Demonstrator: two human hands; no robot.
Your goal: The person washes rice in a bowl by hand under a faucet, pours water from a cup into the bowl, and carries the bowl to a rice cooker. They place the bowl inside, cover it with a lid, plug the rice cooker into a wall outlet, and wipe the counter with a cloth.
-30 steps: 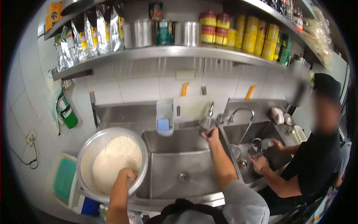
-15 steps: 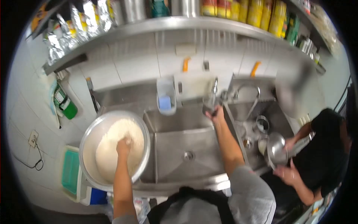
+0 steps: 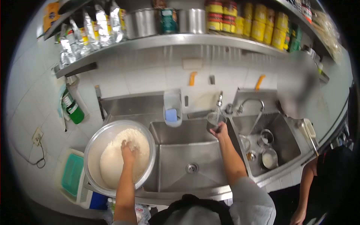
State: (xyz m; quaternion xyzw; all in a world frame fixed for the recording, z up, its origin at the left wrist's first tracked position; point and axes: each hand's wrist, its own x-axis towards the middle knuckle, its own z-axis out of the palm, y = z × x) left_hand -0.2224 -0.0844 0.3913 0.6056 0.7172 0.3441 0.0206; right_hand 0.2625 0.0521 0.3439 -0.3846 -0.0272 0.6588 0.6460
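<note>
A large metal bowl point(image 3: 90, 148) of white, flour-like powder point(image 3: 111, 159) stands left of the sink. My left hand point(image 3: 129, 152) is in the powder, fingertips apart and partly sunk in it, with nothing visibly held. At the back of the large sink point(image 3: 180, 165), my right hand point(image 3: 221, 130) grips a greyish, see-through cup point(image 3: 213, 120). The cup is beneath the tap point(image 3: 219, 100), and water runs from the spout into it.
A second sink point(image 3: 258, 168) on the right holds several glass or metal vessels point(image 3: 270, 158) under a running curved tap point(image 3: 252, 100). A co-worker point(image 3: 330, 183) in black stands at far right. A caddy with a blue sponge point(image 3: 171, 115) sits behind the sink. Above runs a loaded shelf point(image 3: 176, 38).
The co-worker has moved back from the right sink and no longer holds the metal bowl. My left hand's fingers have loosened in the powder. The view has tilted up slightly.
</note>
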